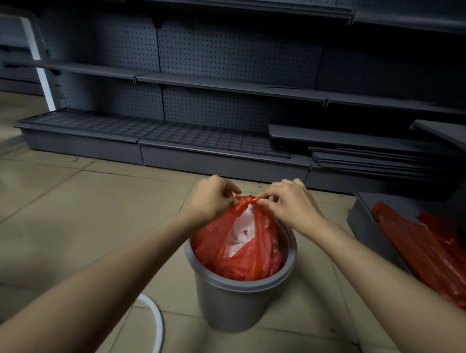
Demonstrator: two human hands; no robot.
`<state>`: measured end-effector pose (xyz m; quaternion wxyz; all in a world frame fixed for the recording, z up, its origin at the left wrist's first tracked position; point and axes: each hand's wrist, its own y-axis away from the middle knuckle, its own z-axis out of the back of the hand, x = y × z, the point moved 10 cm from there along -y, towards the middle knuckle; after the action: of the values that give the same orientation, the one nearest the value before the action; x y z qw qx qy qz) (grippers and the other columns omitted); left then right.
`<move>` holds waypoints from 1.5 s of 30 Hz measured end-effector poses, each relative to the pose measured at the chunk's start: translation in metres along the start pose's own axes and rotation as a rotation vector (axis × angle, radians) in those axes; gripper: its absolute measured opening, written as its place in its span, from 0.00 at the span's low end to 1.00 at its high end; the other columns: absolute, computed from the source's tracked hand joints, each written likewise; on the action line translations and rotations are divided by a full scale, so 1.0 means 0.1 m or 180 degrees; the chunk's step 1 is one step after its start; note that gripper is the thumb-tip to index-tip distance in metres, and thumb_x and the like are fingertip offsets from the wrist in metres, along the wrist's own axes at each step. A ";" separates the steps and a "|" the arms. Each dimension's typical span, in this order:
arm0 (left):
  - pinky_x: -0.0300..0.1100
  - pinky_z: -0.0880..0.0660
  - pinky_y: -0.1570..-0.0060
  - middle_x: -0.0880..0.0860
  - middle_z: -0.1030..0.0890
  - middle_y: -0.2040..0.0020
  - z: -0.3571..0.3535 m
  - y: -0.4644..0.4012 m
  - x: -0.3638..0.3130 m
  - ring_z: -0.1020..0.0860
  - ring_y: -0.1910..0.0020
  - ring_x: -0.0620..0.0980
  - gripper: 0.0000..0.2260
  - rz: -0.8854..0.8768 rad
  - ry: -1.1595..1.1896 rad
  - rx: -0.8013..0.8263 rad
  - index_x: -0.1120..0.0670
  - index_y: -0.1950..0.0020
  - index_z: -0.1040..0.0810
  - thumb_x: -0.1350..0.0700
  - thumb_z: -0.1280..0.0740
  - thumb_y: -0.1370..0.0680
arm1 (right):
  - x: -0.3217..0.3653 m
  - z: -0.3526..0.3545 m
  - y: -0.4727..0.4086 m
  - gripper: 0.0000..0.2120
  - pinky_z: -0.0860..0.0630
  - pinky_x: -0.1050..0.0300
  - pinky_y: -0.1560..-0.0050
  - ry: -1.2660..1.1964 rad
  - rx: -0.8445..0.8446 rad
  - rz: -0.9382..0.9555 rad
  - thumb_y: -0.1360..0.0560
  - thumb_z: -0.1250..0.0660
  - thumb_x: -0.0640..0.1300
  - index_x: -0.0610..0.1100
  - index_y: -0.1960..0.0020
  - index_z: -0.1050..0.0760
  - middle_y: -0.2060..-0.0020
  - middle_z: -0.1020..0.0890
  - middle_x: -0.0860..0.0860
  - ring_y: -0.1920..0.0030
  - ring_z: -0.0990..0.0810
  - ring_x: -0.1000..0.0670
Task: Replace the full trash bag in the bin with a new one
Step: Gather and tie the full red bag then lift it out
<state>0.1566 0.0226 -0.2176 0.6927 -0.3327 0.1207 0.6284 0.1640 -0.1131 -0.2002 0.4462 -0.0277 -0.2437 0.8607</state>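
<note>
We see a grey bin (239,299) standing on the tiled floor (60,220), a little below the middle of the view. Inside it sits a red trash bag (263,249), full, with white material (239,236) showing through the gap at its top. The upper part of the bag rises above the rim, toward 12 o'clock from the bin.

Our left hand (211,199) is closed on the gathered plastic at the bag's top, at about 10 o'clock from the bin. Our right hand (290,207), at about 1 o'clock, also pinches the same gathered top with its fingertips. The two hands are very near, and a twisted piece of red plastic runs between them.

At 3 o'clock, flat red bags (426,259) lie on a low dark base. At 12 o'clock stand dark shelves (232,83) with a pegboard back. At 7 o'clock a curved white edge (157,327) is on the floor.
</note>
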 end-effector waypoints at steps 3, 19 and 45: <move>0.37 0.29 0.59 0.52 0.15 0.56 0.00 -0.01 -0.06 0.22 0.60 0.46 0.04 -0.0120 -0.0268 -0.0004 0.54 0.55 0.16 0.56 0.29 0.27 | -0.02 0.03 0.02 0.09 0.40 0.56 0.48 0.0021 -0.0066 0.0014 0.26 0.34 0.54 0.52 0.51 0.18 0.54 0.17 0.54 0.49 0.24 0.50; 0.51 0.34 0.44 0.46 0.23 0.59 0.56 0.01 0.74 0.23 0.48 0.54 0.05 0.0645 -0.1069 -0.0367 0.48 0.59 0.25 0.56 0.35 0.24 | -0.78 0.09 0.24 0.08 0.41 0.53 0.47 0.0561 0.0157 -0.0398 0.27 0.33 0.54 0.54 0.62 0.29 0.58 0.19 0.54 0.49 0.26 0.48; 0.45 0.23 0.60 0.52 0.18 0.57 0.16 0.10 0.22 0.19 0.61 0.50 0.02 -0.0186 0.0497 -0.0548 0.54 0.51 0.32 0.57 0.39 0.21 | -0.60 -0.10 0.15 0.06 0.19 0.47 0.56 -0.1066 0.0184 -0.0888 0.25 0.37 0.46 0.57 0.56 0.28 0.64 0.16 0.56 0.63 0.17 0.55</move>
<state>0.1474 0.0497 -0.2216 0.6680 -0.4423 0.1101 0.5882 0.1915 -0.1635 -0.2261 0.5149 0.1624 -0.2911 0.7898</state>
